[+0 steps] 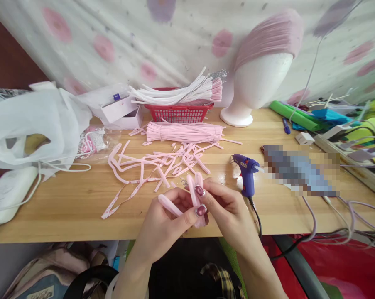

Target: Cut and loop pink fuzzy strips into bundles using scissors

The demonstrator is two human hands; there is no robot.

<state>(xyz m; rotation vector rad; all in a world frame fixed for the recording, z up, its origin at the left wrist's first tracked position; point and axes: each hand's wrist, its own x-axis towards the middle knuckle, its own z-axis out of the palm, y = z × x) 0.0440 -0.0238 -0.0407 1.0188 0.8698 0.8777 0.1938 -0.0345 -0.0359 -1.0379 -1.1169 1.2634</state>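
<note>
Pink fuzzy stems (192,189), bent into loops, are held between both hands just over the table's front edge. My left hand (171,220) is closed round them, its thumb pressing from the left, with one rounded stem end sticking out at its upper left. From the right, my right hand (221,207) pinches the same stems between thumb and fingers. Beyond the hands lie loose bent pink stems (162,160), a pink measuring tape (111,209) and a bundle of straight pink stems (184,132). A blue glue gun (247,174) rests to the right of my right hand.
Behind the bundle is a red basket (178,113) of white and pink stems. A white foam head (257,83) wears a pink covering. Plastic bags (34,120) lie left. Cables (314,220), a pixelated object (299,170) and a power strip (339,131) occupy the right.
</note>
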